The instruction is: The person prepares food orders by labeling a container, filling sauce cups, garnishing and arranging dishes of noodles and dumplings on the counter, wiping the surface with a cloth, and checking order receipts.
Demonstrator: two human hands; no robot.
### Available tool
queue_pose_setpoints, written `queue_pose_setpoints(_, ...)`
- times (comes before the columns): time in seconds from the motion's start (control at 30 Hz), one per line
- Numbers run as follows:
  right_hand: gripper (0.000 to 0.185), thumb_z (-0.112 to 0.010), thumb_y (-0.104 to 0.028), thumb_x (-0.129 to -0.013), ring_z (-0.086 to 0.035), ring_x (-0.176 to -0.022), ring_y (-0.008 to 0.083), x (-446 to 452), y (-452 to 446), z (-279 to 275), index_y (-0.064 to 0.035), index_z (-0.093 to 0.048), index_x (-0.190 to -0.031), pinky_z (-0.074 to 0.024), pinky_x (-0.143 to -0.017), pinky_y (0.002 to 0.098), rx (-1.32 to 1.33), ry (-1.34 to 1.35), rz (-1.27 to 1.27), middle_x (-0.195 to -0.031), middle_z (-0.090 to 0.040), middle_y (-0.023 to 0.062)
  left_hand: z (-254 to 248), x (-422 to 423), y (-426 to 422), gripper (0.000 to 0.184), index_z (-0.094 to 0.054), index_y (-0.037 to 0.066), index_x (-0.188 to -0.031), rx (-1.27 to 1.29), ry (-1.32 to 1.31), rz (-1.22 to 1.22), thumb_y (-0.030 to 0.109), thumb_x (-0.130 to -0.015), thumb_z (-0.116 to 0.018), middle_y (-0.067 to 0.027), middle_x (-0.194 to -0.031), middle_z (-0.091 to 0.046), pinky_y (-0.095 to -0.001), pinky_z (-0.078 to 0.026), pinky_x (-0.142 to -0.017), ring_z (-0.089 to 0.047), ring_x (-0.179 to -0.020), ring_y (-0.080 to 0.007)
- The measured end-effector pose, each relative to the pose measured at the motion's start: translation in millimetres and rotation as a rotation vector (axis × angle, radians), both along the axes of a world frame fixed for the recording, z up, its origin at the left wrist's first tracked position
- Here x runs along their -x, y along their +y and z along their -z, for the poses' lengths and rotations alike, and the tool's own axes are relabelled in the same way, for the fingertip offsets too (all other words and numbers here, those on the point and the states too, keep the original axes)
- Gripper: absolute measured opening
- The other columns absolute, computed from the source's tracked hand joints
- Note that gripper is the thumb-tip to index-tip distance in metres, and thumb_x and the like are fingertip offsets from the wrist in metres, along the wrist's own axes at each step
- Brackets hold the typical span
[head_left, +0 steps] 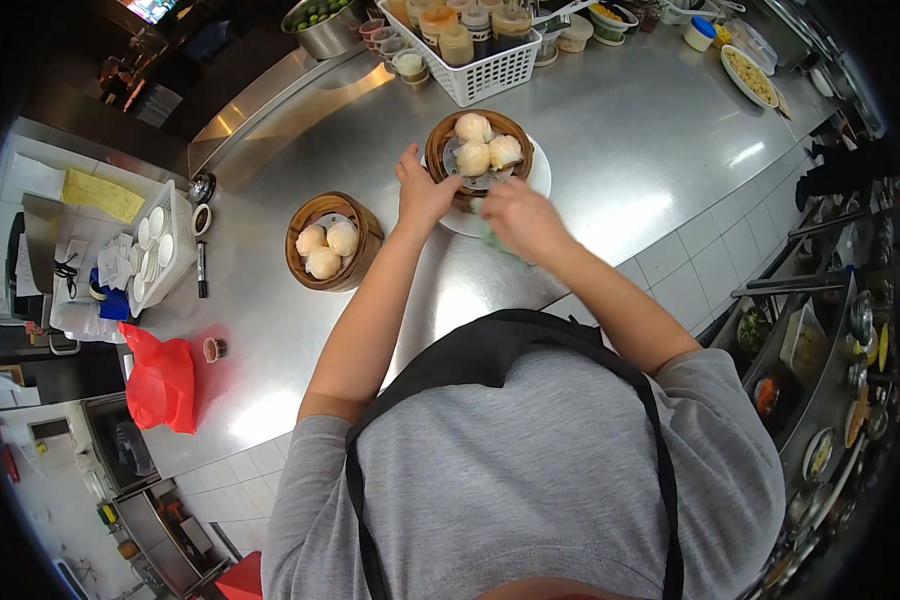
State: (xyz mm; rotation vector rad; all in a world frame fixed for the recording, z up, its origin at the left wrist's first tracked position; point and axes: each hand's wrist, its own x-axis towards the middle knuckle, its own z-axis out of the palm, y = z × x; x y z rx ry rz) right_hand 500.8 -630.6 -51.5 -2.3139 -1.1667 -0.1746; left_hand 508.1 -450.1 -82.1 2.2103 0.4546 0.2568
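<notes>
A round bamboo steamer (435, 150) with three pale dumplings (473, 158) on a perforated liner sits on a white plate (541, 175). My left hand (424, 194) is at the steamer's left side, its thumb on the rim and its fingers apart around the wall. Close to the near right rim is my right hand (526, 220), blurred and curled over a light green cloth (492, 238). To the left stands a second bamboo steamer (367, 243) holding three dumplings (324, 250), touched by neither hand.
A white basket of sauce bottles (500, 77) stands beyond the plate. On the left are a small cup (214, 349), a red bag (160, 380), a marker (202, 270) and a basket of white spoons (177, 240). An oval dish (750, 78) lies far right.
</notes>
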Motion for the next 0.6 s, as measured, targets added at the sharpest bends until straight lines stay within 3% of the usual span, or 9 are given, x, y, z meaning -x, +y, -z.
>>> queue_pose_setpoints(0.07,0.014,-0.055,-0.005,-0.069,-0.052,-0.085,0.0217,-8.0,-22.6,-5.6,-0.0056,-0.064,-0.08,-0.0439,-0.079,0.0338,0.062,0.143,0.021,-0.081,-0.057,0.005,1.3,-6.0,7.8,0.081,-0.023,-0.001,-0.131,-0.054,-0.009,-0.008,0.025,-0.066,-0.064,-0.0207,-0.114,-0.043,-0.0349,-0.043,-0.081,-0.053,-0.092,-0.0285)
queue_pose_setpoints(0.13,0.014,-0.054,-0.004,-0.068,-0.052,-0.087,0.0218,-6.1,-26.5,-5.1,-0.0054,-0.064,-0.078,-0.0436,-0.08,0.034,0.123,0.29,0.04,-0.08,-0.057,0.0057,-4.7,-15.8,21.0,0.078,-0.025,-0.001,-0.13,0.159,0.127,0.023,0.026,-0.067,-0.063,-0.0215,-0.112,-0.046,-0.0359,-0.043,-0.082,-0.053,-0.095,-0.0303)
queue_pose_setpoints(0.2,0.017,-0.053,-0.002,-0.068,-0.052,-0.091,0.0224,6.8,-19.5,-1.8,-0.0056,-0.064,-0.081,-0.0437,-0.082,0.034,-0.05,0.193,-0.081,-0.083,-0.057,0.006,-7.8,-21.5,25.8,0.076,-0.027,0.0,-0.129,0.109,0.179,0.035,0.026,-0.068,-0.063,-0.0221,-0.11,-0.049,-0.0363,-0.044,-0.082,-0.054,-0.095,-0.0314)
queue_pose_setpoints(0.23,0.022,-0.051,-0.003,-0.072,-0.052,-0.092,0.0231,11.2,-6.3,9.7,-0.0055,-0.063,-0.09,-0.0444,-0.082,0.0345,-0.146,0.063,-0.132,-0.09,-0.057,0.0073,-9.0,-23.4,27.0,0.076,-0.027,0.0,-0.129,0.065,0.188,0.066,0.026,-0.068,-0.063,-0.0227,-0.109,-0.05,-0.0363,-0.044,-0.082,-0.055,-0.094,-0.0316)
queue_pose_setpoints(0.33,0.027,-0.049,-0.005,-0.075,-0.052,-0.093,0.0235,22.8,33.8,36.8,-0.0063,-0.06,-0.099,-0.0444,-0.082,0.0345,-0.205,0.011,-0.128,-0.096,-0.055,0.0082,-18.2,-20.5,25.1,0.075,-0.027,0.001,-0.129,-0.042,0.191,0.124,0.025,-0.068,-0.063,-0.024,-0.109,-0.051,-0.0363,-0.044,-0.082,-0.055,-0.094,-0.0321)
queue_pose_setpoints(0.43,0.028,-0.048,-0.008,-0.077,-0.052,-0.093,0.0238,25.5,43.5,52.4,-0.0071,-0.058,-0.103,-0.044,-0.081,0.0341,-0.027,-0.168,0.015,-0.1,-0.055,0.009,-28.8,-15.8,20.8,0.073,-0.027,0.002,-0.129,-0.111,0.188,0.141,0.024,-0.068,-0.062,-0.0253,-0.112,-0.05,-0.0369,-0.044,-0.083,-0.055,-0.096,-0.0332)
queue_pose_setpoints(0.5,0.024,-0.048,-0.009,-0.077,-0.052,-0.093,0.0241,17.4,33.8,50.2,-0.0074,-0.06,-0.098,-0.0444,-0.08,0.0352,0.0,-0.012,-0.096,-0.097,-0.056,0.0082,-28.7,-14.8,19.4,0.071,-0.027,0.003,-0.129,-0.111,0.203,0.132,0.023,-0.069,-0.062,-0.0258,-0.114,-0.049,-0.0375,-0.043,-0.084,-0.055,-0.097,-0.034)
queue_pose_setpoints(0.6,0.019,-0.048,-0.006,-0.075,-0.053,-0.093,0.0247,4.9,-6.4,26.6,-0.0064,-0.063,-0.087,-0.0447,-0.081,0.0359,0.167,0.136,-0.064,-0.09,-0.058,0.0081,-24.8,-14.2,19.1,0.068,-0.027,0.004,-0.128,-0.175,0.13,0.095,0.02,-0.071,-0.06,-0.0252,-0.113,-0.05,-0.0382,-0.042,-0.086,-0.054,-0.099,-0.0353)
